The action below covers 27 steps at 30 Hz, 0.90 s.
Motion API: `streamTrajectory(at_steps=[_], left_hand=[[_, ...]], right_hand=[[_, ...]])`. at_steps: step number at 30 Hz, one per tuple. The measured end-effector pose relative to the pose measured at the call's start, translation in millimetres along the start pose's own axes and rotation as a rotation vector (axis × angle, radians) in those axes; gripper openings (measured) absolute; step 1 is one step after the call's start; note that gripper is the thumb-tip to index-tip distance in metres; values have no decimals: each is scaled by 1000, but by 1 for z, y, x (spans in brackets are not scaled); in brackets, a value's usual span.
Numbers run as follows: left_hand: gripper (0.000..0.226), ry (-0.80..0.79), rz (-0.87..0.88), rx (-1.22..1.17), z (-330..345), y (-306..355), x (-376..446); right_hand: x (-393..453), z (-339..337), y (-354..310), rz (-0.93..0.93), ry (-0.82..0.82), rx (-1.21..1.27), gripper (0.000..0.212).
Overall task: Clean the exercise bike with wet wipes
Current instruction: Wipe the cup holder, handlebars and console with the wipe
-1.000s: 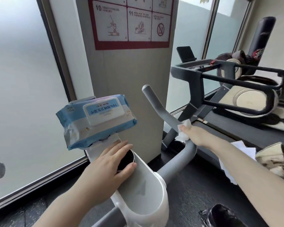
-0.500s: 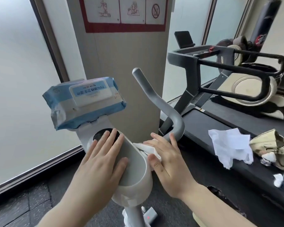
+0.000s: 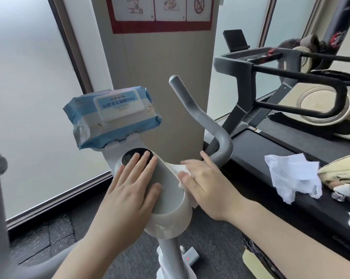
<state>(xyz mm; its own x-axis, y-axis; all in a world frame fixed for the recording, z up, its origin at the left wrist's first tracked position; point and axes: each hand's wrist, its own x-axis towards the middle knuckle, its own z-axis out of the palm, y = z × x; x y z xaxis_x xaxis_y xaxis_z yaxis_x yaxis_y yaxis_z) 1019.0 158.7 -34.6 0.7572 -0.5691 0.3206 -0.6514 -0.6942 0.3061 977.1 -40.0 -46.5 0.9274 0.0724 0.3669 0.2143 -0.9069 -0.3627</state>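
Two hands on the exercise bike (image 3: pixel 170 198): left hand (image 3: pixel 129 190) flat, steadying the console; right hand (image 3: pixel 206 184) pressing a wet wipe (image 3: pixel 175 168) against its side. Used wipes (image 3: pixel 291 176) lie on the treadmill, so cleaning looks midway, frame left.

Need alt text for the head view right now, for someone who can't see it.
A right hand presses a wet wipe against the exercise bike's white console while the left hand rests flat on it. A wipes pack sits on top.
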Motion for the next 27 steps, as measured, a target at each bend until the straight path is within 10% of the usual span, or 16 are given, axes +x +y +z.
streamTrajectory(at_steps=[9, 14, 22, 27], left_hand=[[63, 9, -10, 19, 0, 2, 0], [58, -8, 3, 27, -1, 3, 0], [62, -4, -4, 36, -1, 3, 0], [63, 8, -12, 25, 1, 3, -1]], right_hand=[[-15, 0, 43, 200, 401, -171, 44], [-35, 12, -7, -136, 160, 169, 49], [-16, -15, 77, 149, 297, -336, 40], [-34, 12, -5, -33, 141, 74, 50]])
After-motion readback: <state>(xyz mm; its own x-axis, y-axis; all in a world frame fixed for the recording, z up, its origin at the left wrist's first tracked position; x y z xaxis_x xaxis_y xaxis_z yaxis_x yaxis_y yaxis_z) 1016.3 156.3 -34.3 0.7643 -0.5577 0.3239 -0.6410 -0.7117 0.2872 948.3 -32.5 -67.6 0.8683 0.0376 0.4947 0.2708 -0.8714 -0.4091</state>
